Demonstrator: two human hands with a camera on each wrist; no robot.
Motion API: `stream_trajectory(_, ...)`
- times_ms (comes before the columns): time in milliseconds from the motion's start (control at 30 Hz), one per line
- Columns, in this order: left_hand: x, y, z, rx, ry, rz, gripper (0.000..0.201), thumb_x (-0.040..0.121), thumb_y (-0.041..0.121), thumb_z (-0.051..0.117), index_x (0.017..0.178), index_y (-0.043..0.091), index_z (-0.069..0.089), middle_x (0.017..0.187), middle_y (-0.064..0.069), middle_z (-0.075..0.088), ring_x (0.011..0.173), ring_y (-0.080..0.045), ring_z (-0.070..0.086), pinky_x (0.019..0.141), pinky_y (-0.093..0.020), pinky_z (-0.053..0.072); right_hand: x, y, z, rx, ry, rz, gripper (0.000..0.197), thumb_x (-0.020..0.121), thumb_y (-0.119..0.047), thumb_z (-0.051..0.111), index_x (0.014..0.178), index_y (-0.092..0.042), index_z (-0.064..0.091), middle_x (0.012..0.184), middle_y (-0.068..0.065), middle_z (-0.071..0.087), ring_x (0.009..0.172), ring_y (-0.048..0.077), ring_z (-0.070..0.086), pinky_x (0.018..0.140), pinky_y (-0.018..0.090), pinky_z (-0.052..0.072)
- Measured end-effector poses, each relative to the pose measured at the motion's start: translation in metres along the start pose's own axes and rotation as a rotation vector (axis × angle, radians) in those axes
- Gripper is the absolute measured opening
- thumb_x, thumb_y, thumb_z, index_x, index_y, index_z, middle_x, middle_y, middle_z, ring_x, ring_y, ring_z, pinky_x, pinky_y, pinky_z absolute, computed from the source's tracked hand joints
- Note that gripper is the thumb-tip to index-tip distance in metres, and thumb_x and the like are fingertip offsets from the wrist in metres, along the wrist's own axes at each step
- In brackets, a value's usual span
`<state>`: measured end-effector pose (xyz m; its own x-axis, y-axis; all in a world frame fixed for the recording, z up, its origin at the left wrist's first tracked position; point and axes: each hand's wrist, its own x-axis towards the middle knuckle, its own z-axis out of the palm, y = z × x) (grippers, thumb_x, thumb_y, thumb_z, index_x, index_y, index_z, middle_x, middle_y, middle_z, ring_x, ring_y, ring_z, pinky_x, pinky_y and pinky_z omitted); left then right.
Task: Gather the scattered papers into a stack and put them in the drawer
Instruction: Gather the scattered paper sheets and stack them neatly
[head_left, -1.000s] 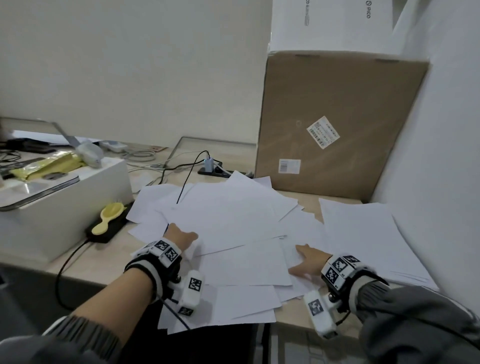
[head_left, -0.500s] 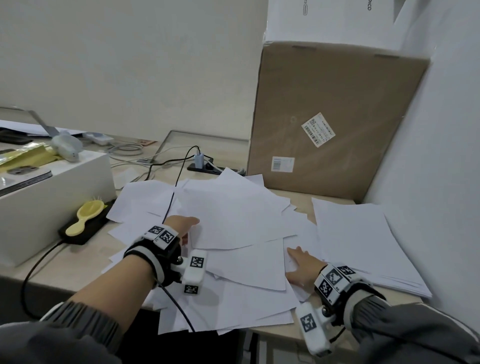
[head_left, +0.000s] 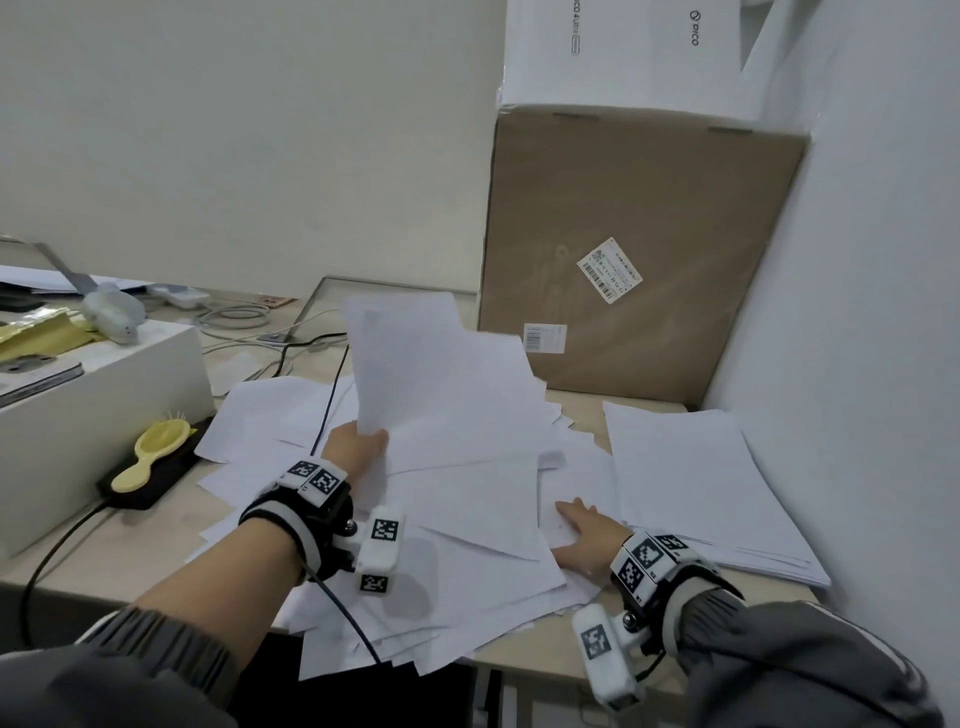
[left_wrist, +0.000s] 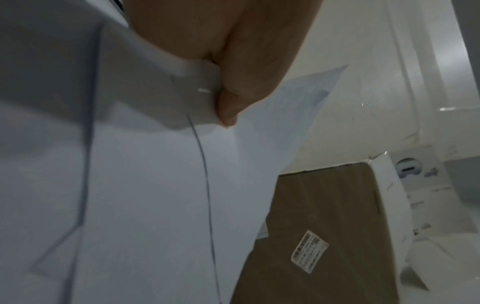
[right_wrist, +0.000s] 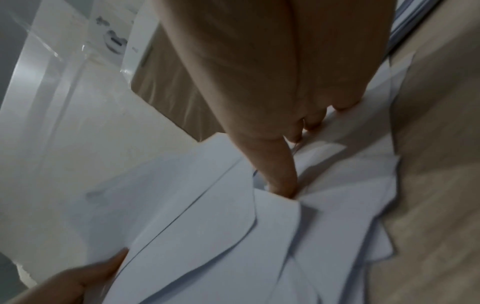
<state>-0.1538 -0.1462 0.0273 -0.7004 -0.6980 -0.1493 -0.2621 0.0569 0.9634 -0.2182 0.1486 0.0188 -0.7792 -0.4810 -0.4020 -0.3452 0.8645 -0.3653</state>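
Note:
White papers (head_left: 467, 519) lie scattered and overlapping across the middle of the desk, some hanging over its front edge. My left hand (head_left: 358, 447) pinches the near edge of a few sheets (head_left: 415, 364) and holds them tilted up off the pile; in the left wrist view the thumb (left_wrist: 231, 107) presses on the sheets (left_wrist: 280, 115). My right hand (head_left: 582, 525) lies flat on the pile's right side, its fingers (right_wrist: 283, 181) reaching under a sheet edge. A neater stack of paper (head_left: 696, 478) sits to the right. No drawer is in view.
A large cardboard box (head_left: 639, 270) with a white box (head_left: 623, 52) on top stands behind the papers. A white box (head_left: 93, 415) is at the left, with a yellow hairbrush (head_left: 156, 452) on a black block beside it. Cables (head_left: 291, 358) trail at the back. A wall (head_left: 857, 312) closes the right side.
My left hand has taken hold of a few sheets and lifted their far end up off the pile. My right hand stays flat on the pile's right side.

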Motion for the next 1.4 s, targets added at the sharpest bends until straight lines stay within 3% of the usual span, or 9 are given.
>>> stream_trajectory(100, 0.000, 0.004, -0.012, -0.197, -0.007, 0.013, 0.036, 0.072, 0.024, 0.064, 0.101, 0.003, 0.062, 0.116, -0.028, 0.062, 0.100, -0.038, 0.060, 0.096, -0.053, 0.045, -0.003, 0.010, -0.011, 0.273, 0.080, -0.016, 0.046, 0.099, -0.042, 0.038, 0.132, -0.011, 0.046, 0.140, 0.005, 0.043, 0.129, 0.020, 0.042, 0.111, 0.031, 0.030)
stream_trajectory(167, -0.011, 0.010, -0.016, -0.336, -0.036, 0.004, 0.037, 0.091, 0.015, 0.059, 0.123, -0.002, 0.055, 0.125, -0.023, 0.059, 0.110, -0.037, 0.057, 0.104, -0.055, 0.041, -0.005, 0.013, -0.019, 0.475, 0.142, -0.012, 0.055, 0.098, -0.051, 0.029, 0.128, -0.011, 0.053, 0.130, 0.002, 0.050, 0.124, 0.019, 0.047, 0.102, 0.027, 0.032)
stream_trajectory(333, -0.027, 0.017, -0.002, -0.535, -0.114, 0.019, 0.031, 0.100, 0.005, 0.042, 0.131, 0.002, 0.048, 0.113, -0.019, 0.060, 0.104, -0.035, 0.057, 0.099, -0.050, 0.041, -0.014, 0.007, -0.024, 1.022, 0.167, -0.062, 0.032, 0.086, -0.041, 0.064, 0.097, -0.011, 0.065, 0.099, 0.008, 0.068, 0.088, 0.023, 0.061, 0.082, 0.034, 0.049)
stream_trajectory(467, -0.030, 0.014, 0.008, -0.596, -0.125, -0.005, 0.037, 0.100, 0.007, 0.044, 0.137, 0.002, 0.045, 0.134, -0.018, 0.054, 0.122, -0.038, 0.052, 0.105, -0.055, 0.038, -0.016, 0.005, -0.022, 0.949, 0.341, -0.077, 0.017, 0.088, -0.016, 0.064, 0.088, 0.001, 0.066, 0.088, 0.013, 0.067, 0.080, 0.025, 0.061, 0.071, 0.036, 0.048)
stream_trajectory(667, -0.036, 0.007, 0.015, -0.600, -0.181, -0.035, 0.040, 0.100, 0.005, 0.043, 0.140, 0.003, 0.043, 0.135, -0.022, 0.054, 0.122, -0.041, 0.053, 0.103, -0.058, 0.040, -0.014, 0.008, -0.001, 1.110, 0.452, -0.036, 0.014, 0.093, -0.012, 0.054, 0.084, -0.014, 0.065, 0.092, 0.009, 0.067, 0.082, 0.024, 0.061, 0.062, 0.027, 0.051)
stream_trajectory(833, -0.042, 0.001, 0.022, -0.460, -0.259, -0.045, 0.039, 0.098, -0.002, 0.043, 0.136, -0.002, 0.044, 0.131, -0.025, 0.054, 0.122, -0.043, 0.051, 0.100, -0.053, 0.042, -0.005, 0.011, 0.011, 1.048, 0.488, -0.063, 0.013, 0.091, -0.020, 0.054, 0.096, -0.014, 0.064, 0.104, 0.010, 0.069, 0.097, 0.031, 0.065, 0.091, 0.048, 0.053)
stream_trajectory(900, -0.040, -0.004, 0.021, -0.399, -0.236, -0.043, 0.037, 0.095, -0.003, 0.047, 0.132, -0.002, 0.048, 0.127, -0.025, 0.057, 0.116, -0.043, 0.054, 0.103, -0.055, 0.041, -0.003, 0.013, 0.010, 1.013, 0.383, -0.074, 0.015, 0.094, -0.023, 0.052, 0.097, -0.014, 0.062, 0.105, 0.008, 0.068, 0.097, 0.029, 0.064, 0.091, 0.044, 0.052)
stream_trajectory(1133, -0.044, -0.013, 0.009, -0.303, -0.329, -0.053, 0.033, 0.093, -0.005, 0.049, 0.126, -0.001, 0.052, 0.118, -0.023, 0.061, 0.107, -0.039, 0.057, 0.102, -0.055, 0.041, -0.003, 0.022, -0.044, 0.996, 0.233, 0.000, 0.035, 0.085, -0.051, 0.060, 0.102, -0.020, 0.063, 0.100, -0.003, 0.068, 0.084, 0.013, 0.061, 0.062, 0.027, 0.036)
stream_trajectory(1400, -0.051, -0.018, 0.005, -0.253, -0.492, -0.040, 0.029, 0.093, 0.001, 0.053, 0.122, -0.002, 0.054, 0.111, -0.022, 0.065, 0.094, -0.034, 0.064, 0.079, -0.042, 0.053, 0.015, 0.027, -0.069, 0.955, 0.555, 0.137, 0.015, 0.087, -0.021, 0.064, 0.086, -0.006, 0.064, 0.063, 0.008, 0.054, 0.047, 0.016, 0.037, 0.044, 0.024, 0.029)
